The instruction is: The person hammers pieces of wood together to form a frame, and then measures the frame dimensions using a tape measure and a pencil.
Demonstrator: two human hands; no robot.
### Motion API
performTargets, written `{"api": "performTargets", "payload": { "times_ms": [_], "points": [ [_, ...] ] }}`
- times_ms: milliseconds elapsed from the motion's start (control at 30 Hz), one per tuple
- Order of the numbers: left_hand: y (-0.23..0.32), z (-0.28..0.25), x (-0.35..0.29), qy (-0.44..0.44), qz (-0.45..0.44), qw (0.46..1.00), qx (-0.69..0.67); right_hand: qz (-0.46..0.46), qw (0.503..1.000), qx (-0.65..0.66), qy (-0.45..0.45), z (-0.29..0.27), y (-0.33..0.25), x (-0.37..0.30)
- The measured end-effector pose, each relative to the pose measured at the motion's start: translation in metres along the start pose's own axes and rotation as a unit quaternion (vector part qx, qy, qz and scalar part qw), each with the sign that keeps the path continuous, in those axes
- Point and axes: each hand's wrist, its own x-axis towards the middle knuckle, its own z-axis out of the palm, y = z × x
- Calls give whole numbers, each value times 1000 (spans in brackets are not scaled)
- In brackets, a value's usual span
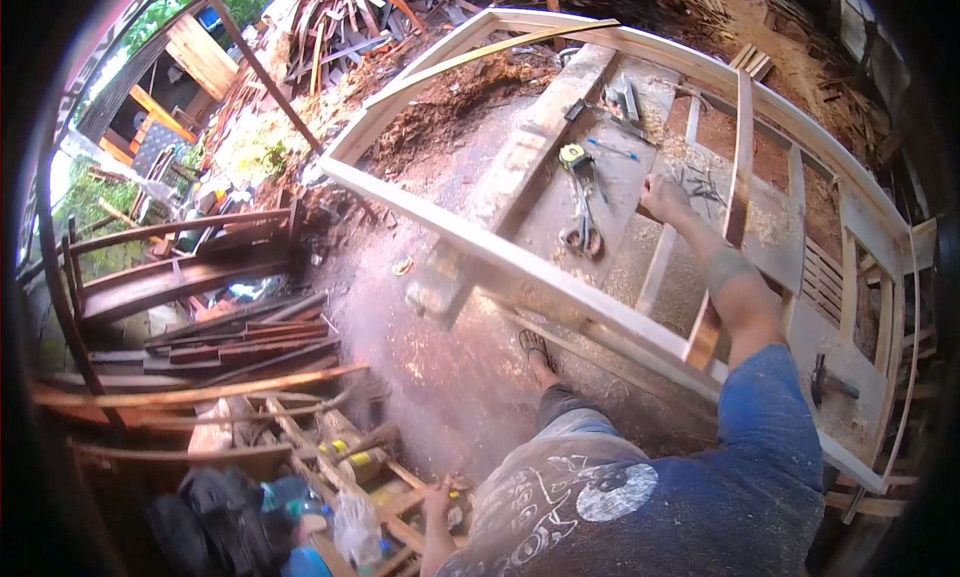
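My right arm reaches over a large pale wooden frame. My right hand is closed above the board inside it, beside scattered nails; whatever it may hold is hidden. Left of that hand lie a yellow and black tape measure, scissors and a blue pen. A grey metal tool rests farther off. My left hand hangs low by rough wooden slats. Its fingers look curled but are too small to read, so any grip is unclear.
Stacked dark boards fill the left side. Below them sit a black bag and a clear plastic bag. Another dark tool lies on the frame's right panel. Scrap wood is heaped at the back.
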Motion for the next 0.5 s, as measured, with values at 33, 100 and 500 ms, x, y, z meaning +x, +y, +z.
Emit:
{"api": "performTargets", "payload": {
  "times_ms": [33,100,500],
  "points": [
    [12,2,5,-17,13,999,39,2,1000,-28,1,17,0,23],
    [50,-17,9,-33,31,998,32,48,998,-29,11,63,19,70],
    [281,-139,56,3,58,988,-143,29,987,-156,23,132,5,224]
  ]
}}
